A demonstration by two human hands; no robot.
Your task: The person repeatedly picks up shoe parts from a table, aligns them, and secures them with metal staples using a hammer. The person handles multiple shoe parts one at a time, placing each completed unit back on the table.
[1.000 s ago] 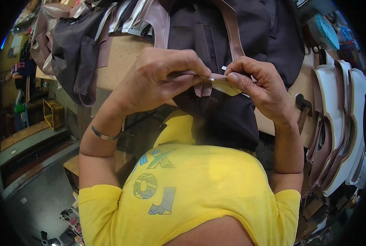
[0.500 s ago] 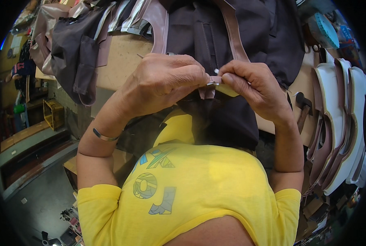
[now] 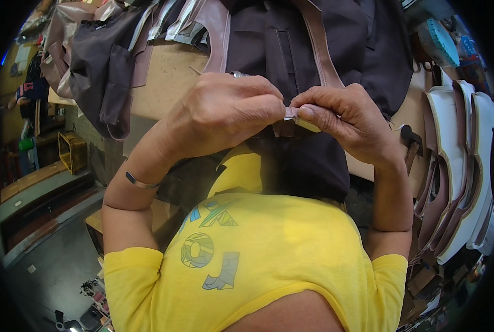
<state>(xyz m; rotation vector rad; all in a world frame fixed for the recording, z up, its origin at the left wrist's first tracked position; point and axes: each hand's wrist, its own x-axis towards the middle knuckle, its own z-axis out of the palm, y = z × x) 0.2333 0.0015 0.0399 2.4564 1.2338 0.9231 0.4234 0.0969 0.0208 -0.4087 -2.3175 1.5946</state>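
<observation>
Both my hands meet in front of my chest over dark brown fabric (image 3: 299, 160) that hangs off the table toward my lap. Between my left hand (image 3: 227, 113) and my right hand (image 3: 346, 122) runs a short, narrow pinkish strip (image 3: 291, 113) with a pale backing. The left fingers pinch one end of it, and the right thumb and forefinger pinch the other. Most of the strip is hidden by the fingertips. Just beyond them lies a dark panel with a stitched slit (image 3: 286, 61), flanked by a curved mauve handle (image 3: 320, 47) with stitching along it.
A hammer (image 3: 408, 141) lies on the table's right side. Beside it hang several white and mauve curved pieces (image 3: 452, 160). More dark and mauve pieces (image 3: 100, 72) drape over the table's left part. A yellow crate (image 3: 72, 149) stands farther left, and a turquoise round lid (image 3: 441, 43) sits at the far right.
My hands have shifted slightly, and less of the strip shows between my fingers. The right fingers have drawn closer over its end. The mauve handle has moved slightly rightward.
</observation>
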